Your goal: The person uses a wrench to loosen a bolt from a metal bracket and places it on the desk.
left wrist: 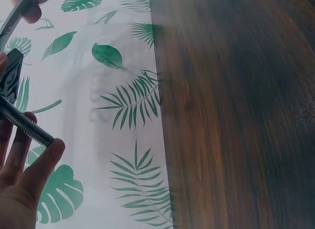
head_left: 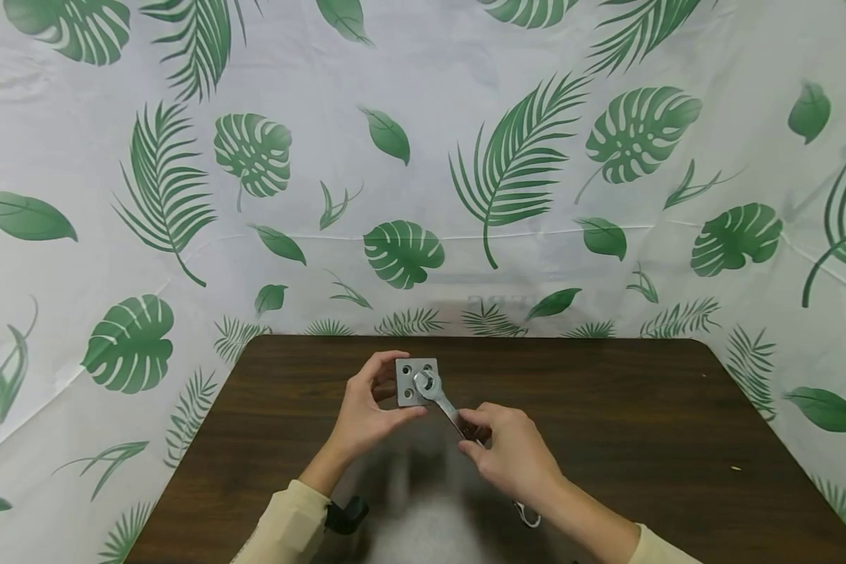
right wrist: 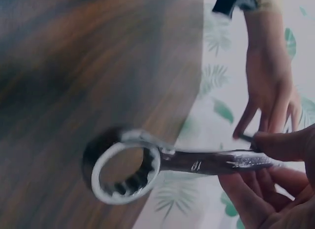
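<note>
My left hand point(head_left: 366, 411) grips a square metal plate point(head_left: 404, 392) with holes near its corners, fingers above and thumb along the lower edge. A hex head or nut point(head_left: 424, 381) sits at the plate's middle. From the plate's other side extends a threaded rod point(left wrist: 32, 126), with a left fingertip touching its end in the left wrist view. My right hand point(head_left: 511, 450) holds a combination wrench point(head_left: 447, 409) by its shank. One wrench end sits at the hex piece; the toothed ring end point(right wrist: 125, 172) sticks out free behind the right hand.
Both hands are above a dark wood table point(head_left: 606, 407). A white sheet with green leaves point(head_left: 423, 172) hangs behind its far edge. A tiny yellowish bit point(head_left: 736, 468) lies toward the table's right. A black device point(head_left: 347, 515) is worn on the left wrist.
</note>
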`<state>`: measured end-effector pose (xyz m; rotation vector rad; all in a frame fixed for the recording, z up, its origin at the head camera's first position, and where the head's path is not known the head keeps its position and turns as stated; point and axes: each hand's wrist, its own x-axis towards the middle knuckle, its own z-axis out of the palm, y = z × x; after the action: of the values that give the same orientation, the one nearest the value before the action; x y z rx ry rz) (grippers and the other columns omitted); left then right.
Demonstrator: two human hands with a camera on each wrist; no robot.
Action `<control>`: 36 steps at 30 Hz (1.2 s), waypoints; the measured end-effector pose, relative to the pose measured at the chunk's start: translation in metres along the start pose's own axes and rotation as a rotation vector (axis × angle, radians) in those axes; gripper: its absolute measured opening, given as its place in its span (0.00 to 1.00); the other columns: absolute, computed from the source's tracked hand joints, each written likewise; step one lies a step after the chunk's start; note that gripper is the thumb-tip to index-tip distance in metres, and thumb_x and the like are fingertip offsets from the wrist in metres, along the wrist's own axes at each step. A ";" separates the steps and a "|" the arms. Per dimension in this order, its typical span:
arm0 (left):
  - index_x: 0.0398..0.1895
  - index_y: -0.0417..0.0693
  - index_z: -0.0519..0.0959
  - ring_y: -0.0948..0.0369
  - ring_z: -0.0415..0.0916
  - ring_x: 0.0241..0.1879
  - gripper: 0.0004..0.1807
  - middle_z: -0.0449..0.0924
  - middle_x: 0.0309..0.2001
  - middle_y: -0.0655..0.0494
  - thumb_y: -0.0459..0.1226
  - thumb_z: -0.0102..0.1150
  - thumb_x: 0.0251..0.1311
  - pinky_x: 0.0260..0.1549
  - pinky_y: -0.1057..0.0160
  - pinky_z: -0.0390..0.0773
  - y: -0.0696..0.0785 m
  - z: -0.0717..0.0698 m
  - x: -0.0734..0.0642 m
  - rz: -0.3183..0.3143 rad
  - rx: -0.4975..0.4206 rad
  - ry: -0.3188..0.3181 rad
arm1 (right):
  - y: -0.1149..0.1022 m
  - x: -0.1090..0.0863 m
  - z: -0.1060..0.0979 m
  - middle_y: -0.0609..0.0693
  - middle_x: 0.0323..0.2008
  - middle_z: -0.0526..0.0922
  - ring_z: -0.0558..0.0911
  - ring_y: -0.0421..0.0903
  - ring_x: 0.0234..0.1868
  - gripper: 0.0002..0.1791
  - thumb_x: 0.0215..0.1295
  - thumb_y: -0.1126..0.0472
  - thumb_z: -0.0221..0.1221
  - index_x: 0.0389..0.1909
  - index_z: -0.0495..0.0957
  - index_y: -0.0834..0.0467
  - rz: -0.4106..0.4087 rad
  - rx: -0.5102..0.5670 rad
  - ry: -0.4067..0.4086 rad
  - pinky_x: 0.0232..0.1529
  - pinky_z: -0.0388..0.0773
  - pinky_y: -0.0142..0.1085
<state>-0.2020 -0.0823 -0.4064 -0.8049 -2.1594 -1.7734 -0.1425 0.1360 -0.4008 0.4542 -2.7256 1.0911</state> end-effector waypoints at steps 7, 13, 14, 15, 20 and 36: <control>0.57 0.41 0.73 0.54 0.80 0.43 0.39 0.82 0.45 0.47 0.23 0.79 0.36 0.40 0.51 0.82 -0.001 0.001 -0.001 -0.007 0.002 0.025 | -0.012 -0.006 0.005 0.43 0.34 0.83 0.81 0.35 0.30 0.20 0.52 0.67 0.72 0.48 0.84 0.63 0.056 0.134 -0.057 0.29 0.77 0.29; 0.58 0.42 0.73 0.53 0.80 0.44 0.39 0.81 0.46 0.48 0.24 0.79 0.37 0.41 0.51 0.82 0.000 0.001 -0.002 -0.015 0.006 0.020 | -0.011 -0.006 0.011 0.49 0.32 0.85 0.81 0.38 0.27 0.19 0.52 0.68 0.71 0.47 0.84 0.66 0.095 0.315 -0.106 0.26 0.79 0.31; 0.58 0.41 0.73 0.52 0.80 0.44 0.39 0.82 0.46 0.48 0.24 0.79 0.37 0.42 0.51 0.82 0.000 0.001 -0.003 -0.012 0.008 0.017 | -0.011 -0.006 0.012 0.50 0.31 0.85 0.81 0.40 0.27 0.18 0.53 0.68 0.70 0.47 0.84 0.67 0.108 0.366 -0.127 0.25 0.79 0.32; 0.58 0.41 0.72 0.52 0.80 0.44 0.39 0.82 0.46 0.48 0.24 0.78 0.38 0.42 0.51 0.81 0.000 0.001 -0.003 -0.010 0.008 0.015 | -0.011 -0.006 0.013 0.51 0.30 0.85 0.81 0.41 0.27 0.18 0.54 0.69 0.70 0.47 0.83 0.68 0.126 0.416 -0.151 0.24 0.80 0.34; 0.58 0.40 0.72 0.51 0.81 0.44 0.38 0.82 0.45 0.47 0.23 0.78 0.38 0.42 0.50 0.81 0.000 0.001 -0.002 0.011 0.002 0.005 | -0.010 -0.006 0.016 0.54 0.31 0.84 0.81 0.44 0.29 0.17 0.62 0.67 0.65 0.50 0.81 0.71 0.223 0.688 -0.244 0.25 0.83 0.44; 0.57 0.38 0.72 0.51 0.81 0.44 0.38 0.82 0.45 0.43 0.23 0.78 0.38 0.40 0.50 0.82 0.000 0.002 -0.003 0.026 -0.009 0.015 | -0.008 -0.006 0.024 0.50 0.33 0.84 0.82 0.41 0.34 0.16 0.66 0.57 0.63 0.44 0.82 0.67 0.501 1.003 -0.298 0.34 0.83 0.37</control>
<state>-0.1992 -0.0818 -0.4089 -0.8151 -2.1235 -1.7716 -0.1347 0.1150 -0.4144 0.0109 -2.3426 2.7031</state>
